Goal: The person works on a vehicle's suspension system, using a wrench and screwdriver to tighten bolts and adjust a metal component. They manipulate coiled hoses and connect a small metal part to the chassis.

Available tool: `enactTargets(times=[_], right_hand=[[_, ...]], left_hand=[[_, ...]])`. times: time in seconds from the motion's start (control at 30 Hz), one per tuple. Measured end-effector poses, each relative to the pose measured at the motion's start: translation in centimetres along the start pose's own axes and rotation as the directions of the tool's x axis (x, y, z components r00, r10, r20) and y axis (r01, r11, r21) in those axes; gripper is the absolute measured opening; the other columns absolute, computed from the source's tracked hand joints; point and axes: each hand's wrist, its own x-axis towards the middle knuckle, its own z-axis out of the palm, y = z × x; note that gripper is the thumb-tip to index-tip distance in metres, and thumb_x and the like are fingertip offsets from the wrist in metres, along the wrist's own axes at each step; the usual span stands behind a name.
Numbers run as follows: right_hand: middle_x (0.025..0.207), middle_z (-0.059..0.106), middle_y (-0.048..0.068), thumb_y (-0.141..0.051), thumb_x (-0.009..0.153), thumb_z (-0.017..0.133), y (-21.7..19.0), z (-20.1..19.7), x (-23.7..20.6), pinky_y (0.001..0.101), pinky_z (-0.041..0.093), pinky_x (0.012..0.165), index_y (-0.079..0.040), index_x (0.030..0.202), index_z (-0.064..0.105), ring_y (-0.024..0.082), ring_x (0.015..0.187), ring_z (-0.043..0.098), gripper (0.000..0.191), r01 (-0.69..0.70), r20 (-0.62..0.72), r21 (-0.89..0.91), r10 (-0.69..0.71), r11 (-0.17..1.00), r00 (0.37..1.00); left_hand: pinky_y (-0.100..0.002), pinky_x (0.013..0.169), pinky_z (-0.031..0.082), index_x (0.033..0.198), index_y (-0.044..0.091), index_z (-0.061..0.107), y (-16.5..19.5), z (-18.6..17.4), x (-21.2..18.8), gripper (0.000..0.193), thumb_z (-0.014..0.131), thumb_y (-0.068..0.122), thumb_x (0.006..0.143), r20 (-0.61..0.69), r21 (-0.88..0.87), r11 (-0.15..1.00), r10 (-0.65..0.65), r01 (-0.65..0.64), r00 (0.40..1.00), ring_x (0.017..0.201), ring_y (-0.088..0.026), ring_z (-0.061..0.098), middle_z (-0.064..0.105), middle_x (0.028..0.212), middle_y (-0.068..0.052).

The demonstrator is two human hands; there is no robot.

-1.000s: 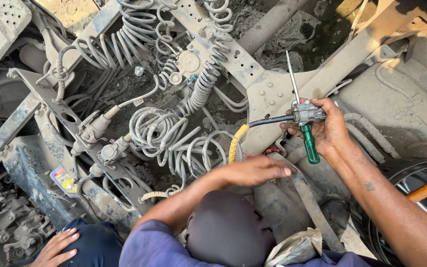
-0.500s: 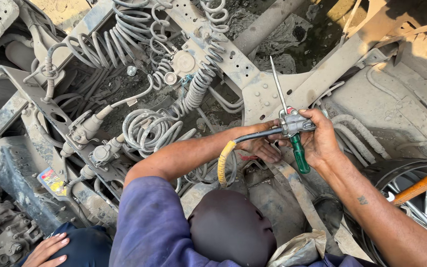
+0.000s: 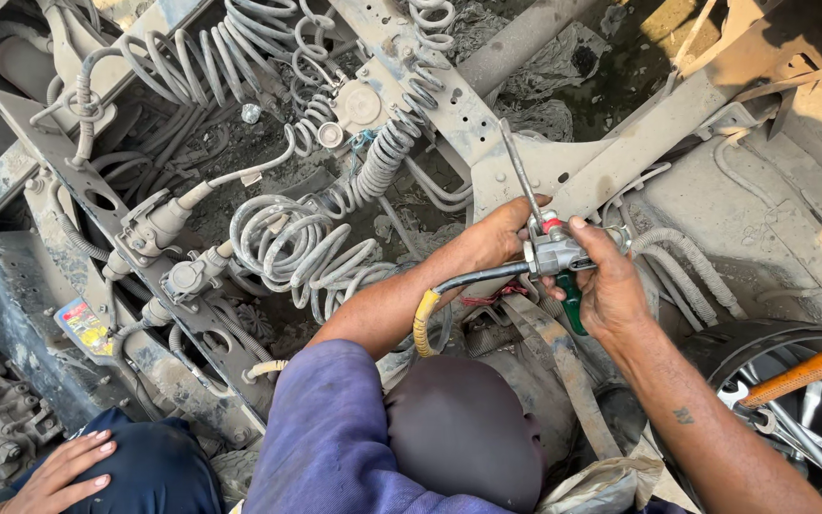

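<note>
My right hand point(image 3: 611, 286) grips a small metal spray-gun-like tool point(image 3: 552, 255) with a green handle point(image 3: 573, 303). A thin metal nozzle point(image 3: 518, 167) sticks up from it. A black hose with a yellow coiled sleeve point(image 3: 424, 322) runs off it to the left. My left hand point(image 3: 497, 236), on an arm in a purple sleeve, is closed around the tool's front end at the base of the nozzle. Both hands hover over a dusty vehicle frame rail point(image 3: 620, 157).
Grey coiled air lines point(image 3: 287, 243) and valve fittings point(image 3: 159, 224) crowd the left. A dark rounded shape point(image 3: 463, 433) sits between my arms. Another person's hand point(image 3: 59, 471) rests on a dark-trousered leg at bottom left. An orange-handled tool point(image 3: 806, 369) lies over a wheel at the right.
My left hand has come up from below the hose and closed on the tool's front. The right hand and tool stayed in much the same place over the frame.
</note>
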Motion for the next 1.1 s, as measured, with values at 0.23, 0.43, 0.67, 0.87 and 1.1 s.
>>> enactTargets(times=[0.23, 0.43, 0.67, 0.87, 1.1], right_hand=[[0.078, 0.066, 0.009, -0.037, 0.092, 0.064, -0.9, 0.1, 0.9, 0.032, 0.042, 0.046, -0.004, 0.103, 0.065, 0.02, 0.059, 0.059, 0.035, -0.021, -0.128, 0.005, 0.021, 1.0, 0.992], [0.08, 0.066, 0.012, -0.032, 0.091, 0.065, -0.8, -0.4, 0.6, 0.0342, 0.043, 0.047, -0.005, 0.104, 0.059, 0.021, 0.064, 0.062, 0.03, 0.068, -0.178, 0.096, -0.05, 0.993, 0.983], [0.08, 0.066, 0.011, -0.034, 0.091, 0.065, -0.8, -0.6, 0.9, 0.0346, 0.044, 0.047, -0.004, 0.104, 0.06, 0.021, 0.061, 0.061, 0.033, 0.094, -0.121, 0.078, -0.084, 0.993, 0.989], [0.076, 0.064, 0.01, -0.034, 0.091, 0.062, -0.1, 0.0, 0.1, 0.0335, 0.041, 0.046, -0.002, 0.104, 0.064, 0.021, 0.058, 0.058, 0.034, 0.08, -0.124, 0.062, -0.072, 0.995, 0.99], [0.078, 0.063, 0.007, -0.038, 0.091, 0.055, -1.2, 0.0, 0.5, 0.0346, 0.037, 0.046, -0.01, 0.099, 0.061, 0.021, 0.055, 0.052, 0.03, -0.049, -0.099, 0.189, 0.069, 0.981, 0.993]], left_hand=[[-0.042, 0.053, 0.049, 0.101, -0.003, 0.058, 1.1, 1.3, 4.6, 0.016, 0.05, 0.008, 0.093, -0.007, -0.086, 0.989, 0.116, -0.116, 0.993, 0.063, -0.023, 0.054, 0.056, 0.077, -0.01], [-0.031, 0.045, 0.033, 0.085, 0.001, 0.057, 4.3, 2.0, 5.5, 0.008, 0.065, 0.003, 0.086, -0.221, -0.127, 0.937, 0.292, -0.325, 0.93, 0.054, -0.014, 0.038, 0.045, 0.069, -0.004], [-0.031, 0.044, 0.035, 0.086, 0.001, 0.06, 9.0, 5.0, 0.9, 0.007, 0.063, 0.008, 0.087, -0.209, -0.049, 0.93, 0.348, -0.365, 0.914, 0.053, -0.013, 0.04, 0.045, 0.07, -0.004], [-0.036, 0.039, 0.029, 0.083, 0.01, 0.051, 12.5, 7.5, -3.3, 0.036, 0.057, 0.045, 0.086, -0.268, -0.263, 0.878, 0.331, -0.399, 0.905, 0.045, -0.02, 0.035, 0.041, 0.063, -0.006], [-0.033, 0.037, 0.024, 0.078, 0.01, 0.049, 13.3, 8.7, -7.2, 0.026, 0.064, 0.03, 0.082, -0.358, -0.412, 0.721, 0.434, -0.557, 0.827, 0.04, -0.015, 0.034, 0.041, 0.059, -0.003]])
